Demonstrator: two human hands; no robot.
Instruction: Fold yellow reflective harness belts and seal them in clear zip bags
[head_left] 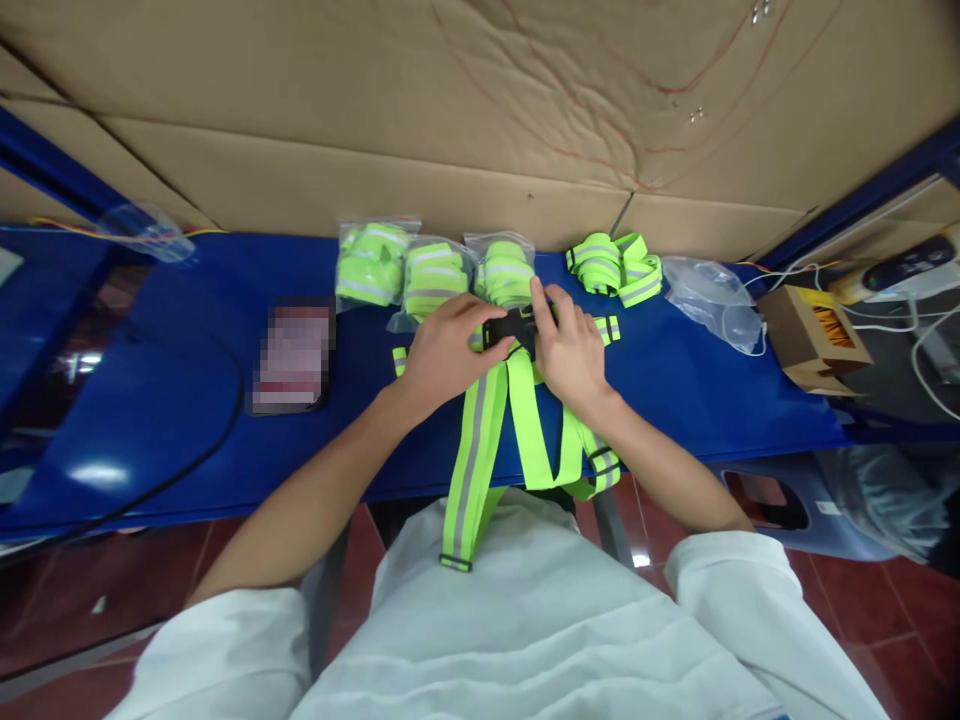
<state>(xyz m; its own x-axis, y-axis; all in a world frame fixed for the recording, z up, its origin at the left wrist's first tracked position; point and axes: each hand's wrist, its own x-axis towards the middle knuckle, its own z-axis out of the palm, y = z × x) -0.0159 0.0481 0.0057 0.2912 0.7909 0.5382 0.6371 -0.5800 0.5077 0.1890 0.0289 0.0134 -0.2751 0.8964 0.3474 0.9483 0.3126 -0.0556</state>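
Note:
A neon-green reflective strap harness [480,430] lies across the blue table [165,400] and hangs over its near edge onto my lap. At its top is a black plastic buckle [512,328]. My left hand [442,350] pinches the buckle's left side with closed fingers. My right hand [570,350] grips its right side, fingers curled over it. Just behind my hands stand three clear bags of rolled green straps [431,275], and a loose folded strap bundle [615,265] lies to their right.
An empty clear plastic bag [712,300] and an open cardboard box [814,335] sit at the right. A blurred dark flat object [292,357] lies left of my hands, with a black cable [225,430] curving past it. Cardboard sheets [450,120] back the table.

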